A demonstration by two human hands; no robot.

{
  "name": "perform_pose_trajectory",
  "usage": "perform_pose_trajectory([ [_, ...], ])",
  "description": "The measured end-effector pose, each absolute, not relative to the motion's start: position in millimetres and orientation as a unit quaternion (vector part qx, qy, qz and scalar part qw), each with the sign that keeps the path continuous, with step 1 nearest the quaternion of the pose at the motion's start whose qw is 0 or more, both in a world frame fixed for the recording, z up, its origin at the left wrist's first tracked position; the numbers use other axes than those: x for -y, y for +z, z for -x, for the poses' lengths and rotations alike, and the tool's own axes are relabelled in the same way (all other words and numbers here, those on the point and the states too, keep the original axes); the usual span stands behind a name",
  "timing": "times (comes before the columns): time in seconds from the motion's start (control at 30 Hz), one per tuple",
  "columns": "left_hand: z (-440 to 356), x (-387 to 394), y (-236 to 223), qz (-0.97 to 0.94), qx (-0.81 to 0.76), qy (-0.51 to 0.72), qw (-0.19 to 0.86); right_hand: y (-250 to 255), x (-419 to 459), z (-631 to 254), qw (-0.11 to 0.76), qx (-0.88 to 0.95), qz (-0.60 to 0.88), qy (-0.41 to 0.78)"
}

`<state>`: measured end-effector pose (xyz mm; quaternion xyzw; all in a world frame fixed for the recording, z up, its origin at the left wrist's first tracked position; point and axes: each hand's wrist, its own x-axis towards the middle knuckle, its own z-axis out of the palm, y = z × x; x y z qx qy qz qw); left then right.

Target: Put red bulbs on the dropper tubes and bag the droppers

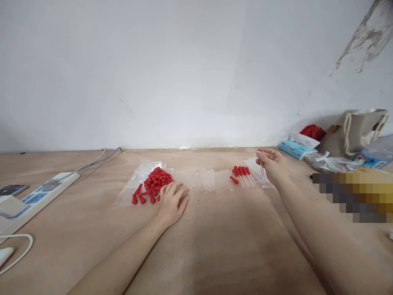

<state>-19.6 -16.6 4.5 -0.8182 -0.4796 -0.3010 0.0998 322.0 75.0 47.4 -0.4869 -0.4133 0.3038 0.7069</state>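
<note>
My right hand (272, 162) is raised a little above the table at the right. Its thumb and fingers pinch a dropper by its red rubber bulb (260, 150), and the clear tube hangs down. My left hand (172, 203) rests palm down with fingers apart, at the right edge of a pile of red rubber bulbs (157, 177). The fingertips lie by a row of clear dropper tubes (208, 180); what is under the palm is hidden. Several droppers with red bulbs (244, 171) lie side by side to the right, with one loose red bulb (234, 180) beside them.
The bulbs lie on a clear plastic bag (124, 195); another clear sheet (254, 166) is under my right hand. A power strip (49, 194) with a cable and a phone (12, 190) are at the left. Tissues (297, 146), a cloth bag (337, 133) and plastic bags stand at the right.
</note>
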Motion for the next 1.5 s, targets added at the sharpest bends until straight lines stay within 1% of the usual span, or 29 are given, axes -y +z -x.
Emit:
perform_pose_trajectory([
  [0.07,19,17,5,0.817,0.483,-0.299,0.097,40,-82,-317,0.647,0.454,0.554,0.261],
  [0.13,19,18,6,0.816,0.488,-0.295,0.095,30,-87,-310,0.567,0.497,0.630,0.187],
  [0.23,19,19,6,0.814,0.492,-0.294,0.092,15,-91,-301,0.482,0.533,0.688,0.104],
  [0.37,19,19,6,0.814,0.493,-0.293,0.089,6,-90,-297,0.439,0.560,0.698,0.082],
  [0.53,19,18,5,0.814,0.492,-0.293,0.091,6,-73,-289,0.422,0.627,0.655,0.011],
  [0.7,10,17,6,0.786,0.521,-0.315,0.107,0,-56,-282,0.322,0.726,0.607,-0.036],
  [0.77,1,14,9,0.776,0.535,-0.315,0.107,-4,-54,-282,0.319,0.731,0.601,-0.052],
  [0.83,-9,7,15,0.768,0.552,-0.307,0.104,-7,-55,-282,0.335,0.732,0.590,-0.055],
  [1.0,-40,-20,29,0.727,0.631,-0.258,0.085,-6,-45,-272,0.424,0.720,0.543,-0.087],
  [1.07,-52,-29,33,0.715,0.658,-0.223,0.076,-4,-35,-264,0.444,0.722,0.520,-0.104],
  [1.23,-72,-43,33,0.686,0.712,-0.149,0.036,-4,-20,-254,0.428,0.750,0.489,-0.124],
  [1.5,-84,-58,35,0.655,0.746,-0.115,-0.006,-3,-18,-250,0.439,0.752,0.476,-0.119],
])
